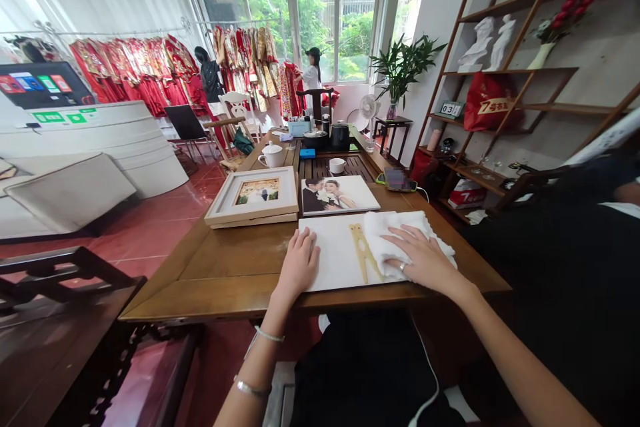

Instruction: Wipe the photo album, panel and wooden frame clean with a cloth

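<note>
Nearest the camera, two bare forearms reach forward over the near edge of the desk (225, 273), the left one wearing two thin bracelets (260, 360) at the wrist. The left hand (299, 260) lies palm down, fingers straight and close together, flat on the left margin of a white board (335, 260) that lies just inside the desk's near edge. To the right of this hand, on the board's surface, is a pale gold Eiffel Tower motif (364, 250). The right hand (425, 257), with fingers spread and a ring on one finger, presses down on a white cloth (400, 230); the cloth covers the right part of the board, under and beyond this hand. Neither hand pinches or lifts anything.

Beyond the left hand, a framed photograph (254, 195) lies flat on the desk. Beyond the gap between the two hands lies an unframed photo print (337, 195) of two people, touching or nearly touching the board's far edge. Beyond the right hand, a phone (399, 180) rests near the desk's right edge. Further back stand a white teapot (273, 155), a small white cup (337, 165) and a dark kettle (340, 136) on a slatted tea tray (320, 163).

In the background, far left of both hands, red garments (140, 73) hang on a rail; two other people stand near the window. A wooden shelf unit (525, 73) occupies the wall to the right.
</note>
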{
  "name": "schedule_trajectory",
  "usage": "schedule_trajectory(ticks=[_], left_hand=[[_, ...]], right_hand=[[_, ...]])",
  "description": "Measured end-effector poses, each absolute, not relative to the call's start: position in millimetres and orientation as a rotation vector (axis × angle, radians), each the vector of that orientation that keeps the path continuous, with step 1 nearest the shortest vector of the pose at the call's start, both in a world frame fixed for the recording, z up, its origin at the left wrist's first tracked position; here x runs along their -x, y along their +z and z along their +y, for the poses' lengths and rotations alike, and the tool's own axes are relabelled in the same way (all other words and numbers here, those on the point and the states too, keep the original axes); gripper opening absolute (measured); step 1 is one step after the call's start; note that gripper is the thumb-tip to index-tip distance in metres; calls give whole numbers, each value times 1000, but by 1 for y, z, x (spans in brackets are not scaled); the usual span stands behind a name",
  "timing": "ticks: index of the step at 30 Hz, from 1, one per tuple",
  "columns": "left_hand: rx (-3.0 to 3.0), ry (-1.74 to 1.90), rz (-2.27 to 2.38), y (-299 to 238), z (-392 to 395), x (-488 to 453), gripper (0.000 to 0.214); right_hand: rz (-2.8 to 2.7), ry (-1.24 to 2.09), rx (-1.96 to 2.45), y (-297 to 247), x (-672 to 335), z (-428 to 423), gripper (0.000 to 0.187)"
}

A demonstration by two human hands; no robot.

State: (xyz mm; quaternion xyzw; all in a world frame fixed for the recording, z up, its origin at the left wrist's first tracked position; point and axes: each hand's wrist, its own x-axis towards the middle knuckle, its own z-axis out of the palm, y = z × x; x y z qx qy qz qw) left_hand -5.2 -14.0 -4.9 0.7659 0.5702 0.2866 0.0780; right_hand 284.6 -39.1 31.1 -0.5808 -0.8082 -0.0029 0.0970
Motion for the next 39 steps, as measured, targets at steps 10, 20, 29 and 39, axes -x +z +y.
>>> schedule_trajectory(ticks=[10,20,29,39], left_hand=[[-2298,875,1693,-7,-14,6,36],[-2262,792,1726,-1,-17,3,39],[-2268,848,1714,-5,-15,5,37],[-2281,865,1698,-6,-15,5,37]], right_hand=[[-2322,49,1856,38,-243,19,51],[-2479,9,1528,33,-250,-41,49],[-2482,74,1458,29,-273,-76,52],[-2335,81,1705,35,-262,-1,49]])
